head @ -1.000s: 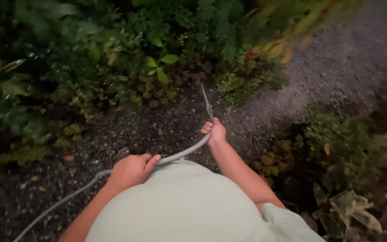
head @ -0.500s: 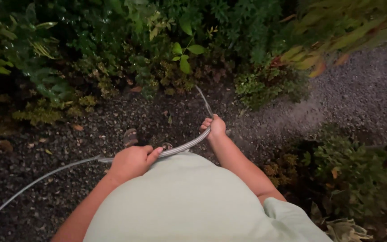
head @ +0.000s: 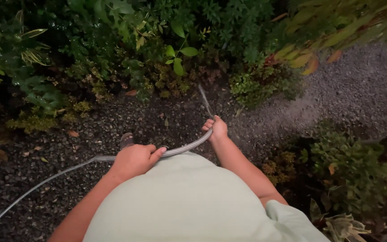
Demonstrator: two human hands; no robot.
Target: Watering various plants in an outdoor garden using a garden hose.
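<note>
While the camera looks straight down over a pale green shirt [head: 189, 201] filling the lower centre of the frame, both hands are clenched on a grey ribbed hose [head: 182, 150]. Left hand [head: 134, 160], centre-left: fingers wrapped over the hose, thumb lying along it toward the right. Right hand [head: 217, 128], just right of centre and higher in frame: fist closed around the hose end, knuckles up. Between the two hands the hose runs in a shallow upward arc. Left of the left hand it continues across the dark gravel [head: 81, 130] and curves down to the lower left corner of the frame. A thin stream of water [head: 204, 102] leaves the right fist, angled up and slightly left toward the plant bed [head: 126, 49] across the upper half of the frame. One sandalled foot [head: 126, 140] shows just above the left hand, on the gravel. A paler gravel path [head: 359, 85] runs to the upper right. More shrubs [head: 359, 175] occupy the lower right. Scattered brown leaves lie on the gravel at left.
</note>
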